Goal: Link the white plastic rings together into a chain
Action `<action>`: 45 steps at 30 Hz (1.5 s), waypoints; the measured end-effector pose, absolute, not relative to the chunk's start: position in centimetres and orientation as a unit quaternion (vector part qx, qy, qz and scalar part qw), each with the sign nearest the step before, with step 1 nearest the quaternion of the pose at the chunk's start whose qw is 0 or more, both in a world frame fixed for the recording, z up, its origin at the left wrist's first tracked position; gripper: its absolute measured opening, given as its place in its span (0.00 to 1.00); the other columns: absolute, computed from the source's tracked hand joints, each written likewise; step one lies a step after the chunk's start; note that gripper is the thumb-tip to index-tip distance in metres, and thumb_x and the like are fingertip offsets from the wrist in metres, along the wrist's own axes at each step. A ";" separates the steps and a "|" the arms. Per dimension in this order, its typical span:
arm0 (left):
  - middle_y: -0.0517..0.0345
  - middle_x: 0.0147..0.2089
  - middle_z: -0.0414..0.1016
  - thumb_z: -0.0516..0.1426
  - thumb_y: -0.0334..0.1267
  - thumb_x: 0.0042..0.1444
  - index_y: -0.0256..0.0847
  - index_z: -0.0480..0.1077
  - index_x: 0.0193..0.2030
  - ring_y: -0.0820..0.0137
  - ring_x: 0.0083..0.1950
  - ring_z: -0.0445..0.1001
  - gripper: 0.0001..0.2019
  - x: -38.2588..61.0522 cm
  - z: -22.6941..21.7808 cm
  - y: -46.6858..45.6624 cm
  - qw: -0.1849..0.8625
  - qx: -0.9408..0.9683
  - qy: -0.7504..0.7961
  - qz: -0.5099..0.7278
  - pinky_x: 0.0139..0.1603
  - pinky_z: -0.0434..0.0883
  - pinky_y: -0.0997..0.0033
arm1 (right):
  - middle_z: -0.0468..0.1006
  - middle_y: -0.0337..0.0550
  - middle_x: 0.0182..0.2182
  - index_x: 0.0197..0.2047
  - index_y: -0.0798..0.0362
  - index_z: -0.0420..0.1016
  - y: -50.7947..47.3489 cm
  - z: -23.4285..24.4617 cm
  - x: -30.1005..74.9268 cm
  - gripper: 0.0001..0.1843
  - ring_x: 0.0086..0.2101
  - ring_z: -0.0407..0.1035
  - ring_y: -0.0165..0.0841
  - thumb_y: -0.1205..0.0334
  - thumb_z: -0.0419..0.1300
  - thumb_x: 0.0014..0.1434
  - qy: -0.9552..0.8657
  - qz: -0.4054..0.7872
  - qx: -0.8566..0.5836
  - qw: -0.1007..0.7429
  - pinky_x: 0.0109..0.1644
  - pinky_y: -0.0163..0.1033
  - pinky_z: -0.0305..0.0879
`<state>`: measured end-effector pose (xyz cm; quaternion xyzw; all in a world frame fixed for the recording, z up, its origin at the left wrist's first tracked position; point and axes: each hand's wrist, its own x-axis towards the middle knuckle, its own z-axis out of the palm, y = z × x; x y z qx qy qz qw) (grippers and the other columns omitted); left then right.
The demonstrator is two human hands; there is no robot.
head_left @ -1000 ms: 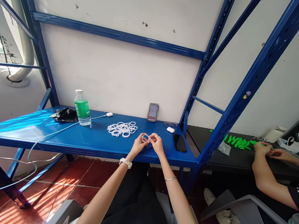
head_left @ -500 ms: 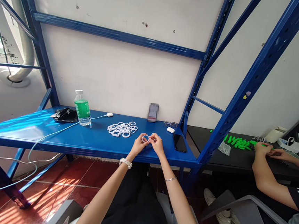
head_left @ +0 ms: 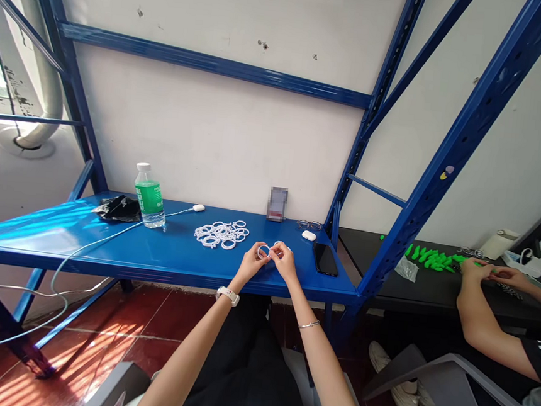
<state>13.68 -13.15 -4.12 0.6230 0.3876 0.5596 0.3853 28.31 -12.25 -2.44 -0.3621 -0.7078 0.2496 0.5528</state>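
Note:
Over the front part of the blue table, my two hands meet at one white ring. My left hand grips the ring's left side, thumb and fingers closed on it. On the other side my right hand pinches the ring near its right edge. The fingers hide part of the ring, so its finer detail cannot be made out. Just beyond and left of my hands lies a loose pile of white rings, several of them overlapping.
A water bottle stands beside a black plastic bag. At right lie a phone, a white case and glasses. Past the blue post, another person's hands work near green pieces.
My hands and the white ring stay in practically the same place. The other person's hands at the right have shifted very slightly.

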 end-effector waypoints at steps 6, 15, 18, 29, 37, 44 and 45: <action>0.65 0.28 0.71 0.64 0.49 0.48 0.42 0.68 0.49 0.70 0.31 0.73 0.24 13.6 -4.2 -13.1 0.389 0.624 0.385 0.558 0.36 0.72 0.70 | 0.75 0.39 0.28 0.30 0.48 0.69 -12.3 -2.4 28.3 0.07 0.29 0.72 0.36 0.55 0.58 0.56 -0.708 0.250 -0.367 0.549 0.34 0.40 0.70; 0.62 0.32 0.73 0.66 0.49 0.48 0.42 0.67 0.53 0.70 0.30 0.75 0.27 13.6 -4.2 -13.0 0.385 0.620 0.385 0.565 0.35 0.74 0.69 | 0.75 0.39 0.27 0.30 0.48 0.68 -12.1 -2.7 28.4 0.09 0.28 0.71 0.35 0.53 0.59 0.56 -0.674 0.244 -0.387 0.579 0.32 0.38 0.68; 0.61 0.33 0.74 0.65 0.50 0.49 0.42 0.67 0.53 0.69 0.30 0.77 0.27 13.5 -3.9 -13.2 0.378 0.622 0.387 0.566 0.35 0.74 0.69 | 0.75 0.39 0.27 0.31 0.49 0.67 -12.0 -2.7 28.4 0.10 0.28 0.71 0.35 0.52 0.60 0.56 -0.665 0.247 -0.388 0.589 0.33 0.38 0.69; 0.56 0.27 0.77 0.61 0.58 0.50 0.36 0.74 0.40 0.69 0.25 0.75 0.24 13.8 -3.2 -13.7 0.401 0.603 0.379 0.576 0.29 0.72 0.72 | 0.74 0.38 0.25 0.33 0.50 0.68 -11.9 -3.1 28.2 0.16 0.26 0.70 0.33 0.46 0.60 0.58 -0.646 0.281 -0.370 0.606 0.30 0.36 0.68; 0.56 0.21 0.75 0.56 0.62 0.54 0.37 0.73 0.32 0.71 0.18 0.70 0.25 13.7 -3.0 -14.0 0.401 0.616 0.393 0.553 0.22 0.66 0.74 | 0.73 0.37 0.23 0.36 0.51 0.73 -12.3 -2.6 28.2 0.16 0.24 0.68 0.32 0.45 0.60 0.59 -0.656 0.263 -0.371 0.603 0.29 0.36 0.66; 0.57 0.20 0.74 0.53 0.65 0.56 0.39 0.67 0.28 0.72 0.17 0.70 0.26 13.9 -3.1 -13.9 0.412 0.599 0.397 0.561 0.21 0.65 0.75 | 0.75 0.40 0.25 0.39 0.53 0.76 -12.0 -2.8 28.2 0.17 0.25 0.70 0.32 0.47 0.59 0.60 -0.665 0.265 -0.367 0.593 0.29 0.36 0.68; 0.57 0.20 0.74 0.52 0.64 0.56 0.40 0.66 0.28 0.73 0.17 0.70 0.26 13.9 -3.0 -13.9 0.410 0.598 0.398 0.562 0.21 0.65 0.75 | 0.75 0.41 0.25 0.39 0.53 0.76 -11.9 -2.8 28.2 0.17 0.25 0.70 0.33 0.47 0.58 0.60 -0.666 0.269 -0.366 0.592 0.30 0.36 0.69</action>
